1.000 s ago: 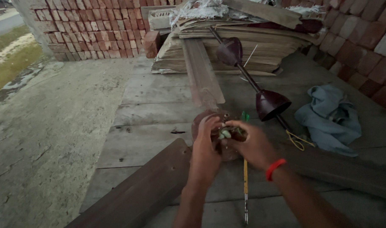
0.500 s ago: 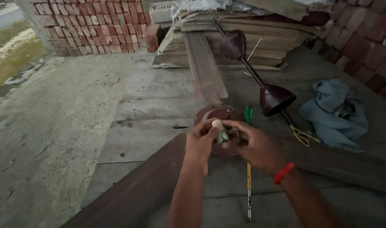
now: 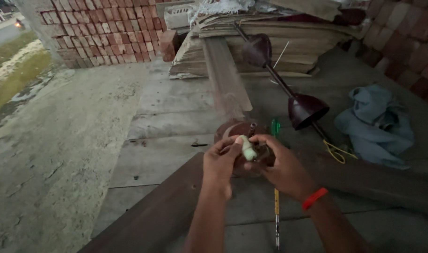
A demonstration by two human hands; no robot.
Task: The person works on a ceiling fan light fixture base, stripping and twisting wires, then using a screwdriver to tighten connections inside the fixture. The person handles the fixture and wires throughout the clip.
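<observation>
Hands meeting over a dark brown ceiling-fan motor housing (image 3: 237,133) resting on the wooden platform (image 3: 176,112), just in front of the body. Left hand (image 3: 221,164) pinching a small pale cylindrical part (image 3: 247,149), probably a capacitor, between thumb and forefinger, narrow grip closed on it. Right hand (image 3: 281,166), an orange band (image 3: 315,198) at its wrist, curling fingers around the housing's near rim and touching the same pale part from the other side; how firmly closed there, hard to tell through the blur.

Judging the pale part as light, stiff and smooth, so apt to slip; best taken by its sides near the middle, with no tugging, since any leads under it are hidden. Judging the housing as heavy, rigid metal, better steadied by the rim than lifted one-handed.

Lying under the right forearm, a thin yellow-shafted screwdriver (image 3: 276,211); just beyond the housing, a green handle (image 3: 275,126). Stretching away to the right, a dark downrod with two bell-shaped canopy cups (image 3: 305,108), yellow wire (image 3: 335,152) trailing near its lower end. Sitting well apart at far right, a crumpled blue-grey cloth (image 3: 375,124). Standing behind, stacked boards (image 3: 270,44) and a brick wall (image 3: 97,35).
</observation>
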